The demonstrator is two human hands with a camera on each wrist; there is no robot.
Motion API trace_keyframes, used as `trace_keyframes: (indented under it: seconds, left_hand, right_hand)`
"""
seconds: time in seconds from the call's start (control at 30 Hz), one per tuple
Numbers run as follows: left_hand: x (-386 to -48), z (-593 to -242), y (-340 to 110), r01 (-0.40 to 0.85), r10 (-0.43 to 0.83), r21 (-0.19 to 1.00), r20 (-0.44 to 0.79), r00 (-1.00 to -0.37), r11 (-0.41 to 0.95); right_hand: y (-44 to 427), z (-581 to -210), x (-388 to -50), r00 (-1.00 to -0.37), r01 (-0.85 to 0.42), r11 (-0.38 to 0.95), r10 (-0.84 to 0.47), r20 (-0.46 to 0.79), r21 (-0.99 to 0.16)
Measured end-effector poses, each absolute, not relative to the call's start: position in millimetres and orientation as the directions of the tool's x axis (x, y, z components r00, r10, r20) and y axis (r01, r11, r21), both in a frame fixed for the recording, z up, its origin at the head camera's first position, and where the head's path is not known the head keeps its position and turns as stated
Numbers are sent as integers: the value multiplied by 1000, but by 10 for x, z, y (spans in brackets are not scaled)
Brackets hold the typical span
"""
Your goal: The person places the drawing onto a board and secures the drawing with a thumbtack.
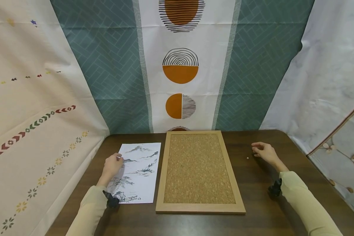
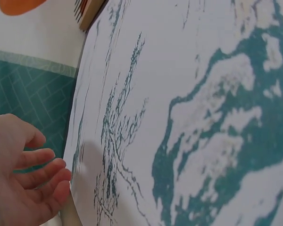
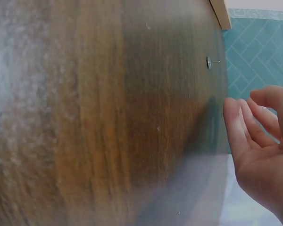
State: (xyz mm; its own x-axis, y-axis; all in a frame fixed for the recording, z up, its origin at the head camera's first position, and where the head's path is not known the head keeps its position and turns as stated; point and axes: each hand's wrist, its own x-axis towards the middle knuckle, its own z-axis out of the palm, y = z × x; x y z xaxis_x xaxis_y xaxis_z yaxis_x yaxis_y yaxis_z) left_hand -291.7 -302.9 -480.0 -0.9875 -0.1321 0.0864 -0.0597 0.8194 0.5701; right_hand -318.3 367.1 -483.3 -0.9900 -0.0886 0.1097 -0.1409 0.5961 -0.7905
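A sheet of white paper printed with an ink landscape lies on the dark table, left of a wood-framed cork board. My left hand is at the paper's left edge, its fingers loosely bent; in the left wrist view that hand holds nothing, and whether it touches the sheet is unclear. On the right, a small thumbtack sits on the table; the right wrist view shows this thumbtack with its pin sticking up from a flat head. Close beside it my right hand hovers, fingers relaxed, nothing visible between them.
The dark wooden table ends at a patterned cloth backdrop. Pale cloths hang on both sides, the left cloth running along the table's edge. A dark strap device sits on each wrist.
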Motion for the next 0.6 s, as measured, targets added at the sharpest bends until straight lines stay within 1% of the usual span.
trace_keyframes:
  seconds: [0.1,0.3,0.47,0.6]
  left_hand:
    - [-2886,-4819,-3052,-103,-172,579,65,-983,809]
    - [-2840,-4807,-3070,-169,-214,575,12,-977,801]
    - [-2786,-4788,-3062,-205,-243,535,1,-970,820]
    - [-2740,-4777,-3052,-269,-281,532,-60,-958,803]
  right_hand:
    - [3666,-4840,-3176,-994,-105,569,-93,63,-815]
    - [3672,-4823,-3166,-991,-79,583,-133,0,-809]
    - [3651,-4806,-3144,-978,-79,634,-198,-62,-769]
    - [3622,-4830,-3133,-977,-100,689,-206,-62,-718]
